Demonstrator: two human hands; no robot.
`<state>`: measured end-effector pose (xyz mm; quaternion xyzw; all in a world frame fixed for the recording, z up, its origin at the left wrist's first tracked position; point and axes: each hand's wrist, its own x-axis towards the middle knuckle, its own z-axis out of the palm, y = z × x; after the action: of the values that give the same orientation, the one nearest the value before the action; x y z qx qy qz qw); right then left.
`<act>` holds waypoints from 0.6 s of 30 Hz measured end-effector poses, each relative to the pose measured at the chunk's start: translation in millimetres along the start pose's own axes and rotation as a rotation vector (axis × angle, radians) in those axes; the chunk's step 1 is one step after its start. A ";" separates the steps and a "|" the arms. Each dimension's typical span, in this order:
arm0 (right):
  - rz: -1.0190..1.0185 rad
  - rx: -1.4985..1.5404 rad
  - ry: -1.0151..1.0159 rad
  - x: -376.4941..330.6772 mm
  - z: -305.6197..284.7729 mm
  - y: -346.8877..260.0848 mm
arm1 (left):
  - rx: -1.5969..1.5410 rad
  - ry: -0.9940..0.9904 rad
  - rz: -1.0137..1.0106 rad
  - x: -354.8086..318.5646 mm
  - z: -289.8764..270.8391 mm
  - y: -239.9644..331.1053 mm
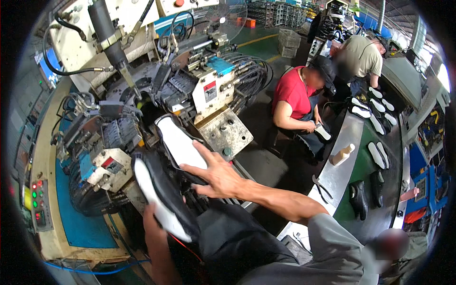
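Observation:
My left hand (153, 232), low and left of centre, grips a black shoe upper with a white underside (149, 183) near its lower end; most of its fingers are hidden behind it. This piece is tilted, its white bottom facing left. Beside it, a second black shoe upper with a broad white underside (178, 140) lies bottom up at the machine's working opening. Across that piece's near end rests my right hand (218, 175), fingers spread over the white surface. A machine (216, 92) with black hoses and metal clamps surrounds the far end of both pieces.
Left stands a control panel (40, 204) with lit buttons. On the right, a bench (344, 171) carries several shoes, a bottle (343, 154) and pincers (321, 187). A person in red (294, 99) sits handling a shoe; another person (358, 57) leans over the bench behind.

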<state>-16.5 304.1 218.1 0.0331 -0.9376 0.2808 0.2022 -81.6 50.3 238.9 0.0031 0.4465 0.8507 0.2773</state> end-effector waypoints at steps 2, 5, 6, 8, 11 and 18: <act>-0.004 0.004 0.000 24.0 24.5 5.2 | 0.155 -0.299 -0.065 -34.6 -55.9 -3.2; -0.022 -0.094 0.069 35.7 63.9 23.3 | -0.087 -0.129 -0.112 -86.6 -75.1 -29.4; -0.010 -0.097 0.075 36.2 67.3 24.6 | -0.081 -0.192 -0.161 -97.5 -86.6 -32.3; 0.000 -0.075 0.052 43.5 76.0 12.9 | -0.081 -0.233 -0.184 -134.3 -128.3 -50.3; 0.036 -0.079 0.014 46.4 80.2 3.9 | -0.211 -0.185 -0.323 -148.0 -161.5 -77.8; -0.197 -0.418 -0.042 48.8 64.3 6.7 | -0.347 0.201 -0.349 -172.9 -144.9 -115.8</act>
<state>-85.5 277.6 185.2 0.0877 -0.9716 0.0584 0.2118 82.4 -89.8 105.6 -0.2061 0.3131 0.8499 0.3704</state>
